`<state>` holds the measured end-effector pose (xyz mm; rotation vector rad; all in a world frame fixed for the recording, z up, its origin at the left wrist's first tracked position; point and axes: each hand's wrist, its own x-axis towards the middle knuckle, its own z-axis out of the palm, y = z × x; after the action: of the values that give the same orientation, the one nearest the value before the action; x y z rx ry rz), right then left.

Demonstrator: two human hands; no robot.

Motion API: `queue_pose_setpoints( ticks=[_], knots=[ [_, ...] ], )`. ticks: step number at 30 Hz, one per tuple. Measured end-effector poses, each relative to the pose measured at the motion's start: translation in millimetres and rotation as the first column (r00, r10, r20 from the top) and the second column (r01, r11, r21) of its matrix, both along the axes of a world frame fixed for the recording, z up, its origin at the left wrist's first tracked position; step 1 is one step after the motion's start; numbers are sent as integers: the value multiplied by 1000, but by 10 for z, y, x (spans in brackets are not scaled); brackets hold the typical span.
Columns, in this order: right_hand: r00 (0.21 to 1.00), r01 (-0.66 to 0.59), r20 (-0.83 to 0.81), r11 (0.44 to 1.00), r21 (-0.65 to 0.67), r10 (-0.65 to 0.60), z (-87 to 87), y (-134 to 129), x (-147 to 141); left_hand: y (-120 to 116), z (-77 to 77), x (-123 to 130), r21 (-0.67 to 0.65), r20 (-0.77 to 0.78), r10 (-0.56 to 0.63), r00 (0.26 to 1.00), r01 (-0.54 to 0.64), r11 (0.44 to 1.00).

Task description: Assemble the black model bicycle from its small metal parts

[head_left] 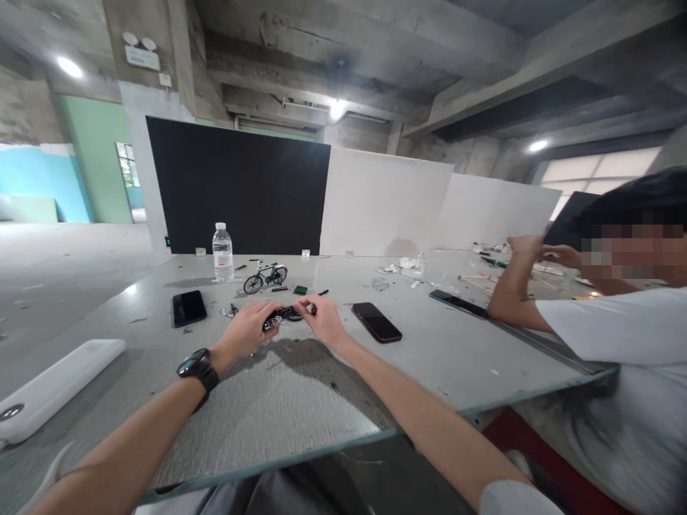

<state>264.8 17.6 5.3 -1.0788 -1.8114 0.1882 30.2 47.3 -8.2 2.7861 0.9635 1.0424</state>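
My left hand (247, 326) is closed round one end of a small black-and-silver wheeled model (288, 315), just above the table. At its other end, beside a dark wheel, the fingers of my right hand (326, 319) are pinched together and seem to grip it; my fingertips hide the exact contact. Behind my hands stands a green model bicycle (265, 277) with black wheels. A small green piece (300, 290) and a thin black strip (280, 289) lie between that bicycle and my hands. Small loose parts (230, 311) sit left of my left hand.
A water bottle (222, 253) stands at the back. Dark phones lie left (189, 308) and right (376, 322) of my hands. A white elongated device (64, 386) is at the left. Crumpled plastic (411, 266) lies farther back. A co-worker (617, 336) sits at the right, one forearm on the table.
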Motion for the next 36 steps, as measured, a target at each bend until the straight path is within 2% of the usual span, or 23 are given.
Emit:
queue_pose_setpoints(
  ticks=[10, 16, 21, 29, 36],
  knots=[
    [999, -10, -43, 1000, -9, 9, -11, -13, -53, 15, -46, 31, 0, 13, 31, 999, -31, 1000],
    [1000, 9, 19, 999, 43, -10, -23, 46, -37, 26, -34, 25, 10, 25, 20, 999, -20, 1000],
    [995, -2, 97, 1000, 18, 0, 10, 59, 12, 17, -10, 20, -10, 25, 13, 1000, -13, 1000],
    [996, -51, 72, 999, -2, 51, 61, -9, -11, 30, -5, 14, -35, 50, 10, 999, -8, 999],
    [996, -51, 77, 998, 23, 50, 36, 5, -8, 18, -1, 14, -40, 27, 11, 1000, -10, 999]
  ],
)
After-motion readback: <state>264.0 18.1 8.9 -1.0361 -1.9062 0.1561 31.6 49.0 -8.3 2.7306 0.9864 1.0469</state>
